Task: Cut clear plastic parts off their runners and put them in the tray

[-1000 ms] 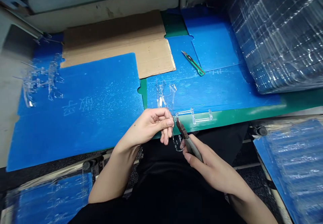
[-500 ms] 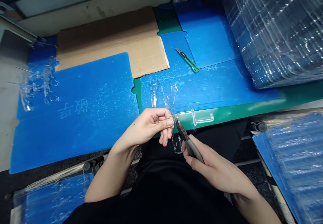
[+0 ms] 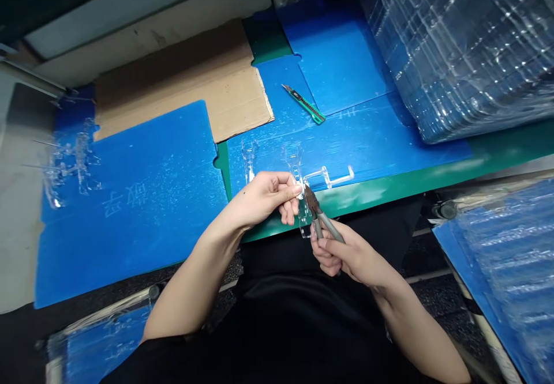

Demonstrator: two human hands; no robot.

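My left hand [image 3: 277,195] pinches a clear plastic part [image 3: 305,222] at its narrow middle, just over the table's front edge. Wrapped around the grey handles of a pair of cutting pliers [image 3: 312,200], my right hand [image 3: 340,250] holds them with the jaws up against the side of that part. A thin, bent clear plastic runner [image 3: 328,177] extends to the right from near the jaws. Behind my left hand lies another clear plastic part [image 3: 249,156] on the blue sheet. Whether the jaws are around the plastic or only beside it, I cannot tell.
A green utility knife [image 3: 305,105] lies on the blue sheets beyond my hands. Brown cardboard [image 3: 182,78] is at the back. Clear plastic pieces [image 3: 71,168] are heaped at the left. A tall stack of clear trays [image 3: 445,67] stands at the right.
The hands and the plastic part have shifted slightly away from my body. The pliers are tilted differently, and their two handles now show apart. My view has turned a little.
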